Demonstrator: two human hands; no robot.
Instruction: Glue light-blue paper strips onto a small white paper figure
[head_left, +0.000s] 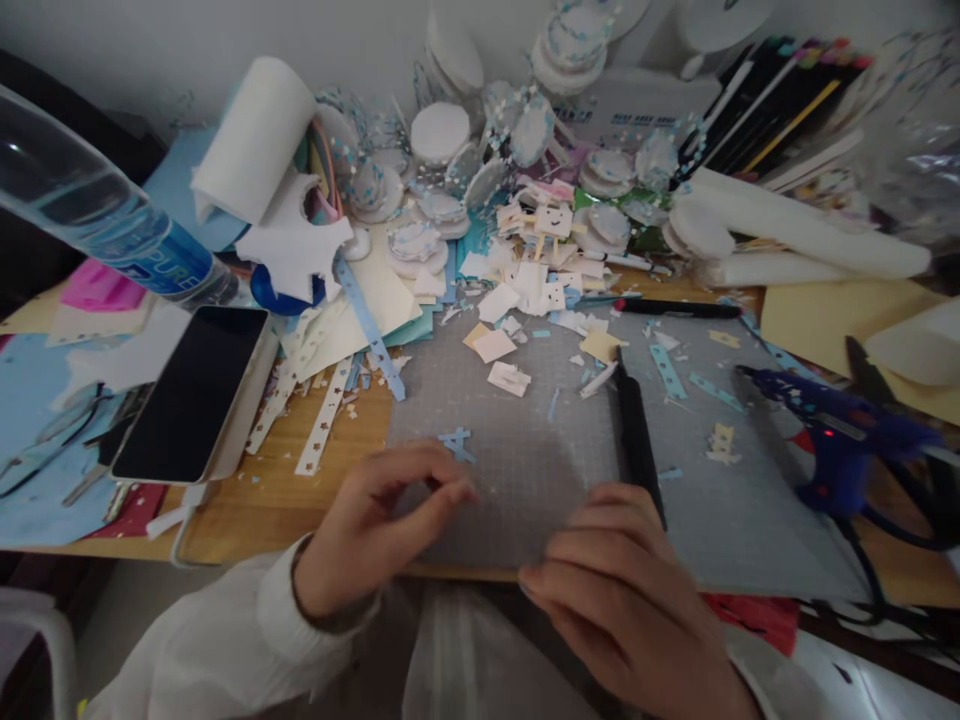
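Observation:
My left hand (382,525) hovers over the near edge of the grey cutting mat (517,440), thumb and forefinger curled together. Whatever they may hold is too small or hidden to make out. Right of it, my right hand (619,585) is closed, its fingers bent and pressed together over the mat's edge; its grip is hidden too. Just beyond the left fingertips lies a small blue paper cut-out (456,444). A black pen-like tool (636,430) lies beyond the right hand. Farther back are small paper pieces (508,378) and a pile of white paper figures with drawn faces (553,222).
A phone (193,395) and a water bottle (112,215) are on the left. Punched paper strips (324,425) lie beside the mat. At right rests a blue glue gun (832,440), its red light lit. White discs (440,133) and a paper roll (259,140) crowd the back.

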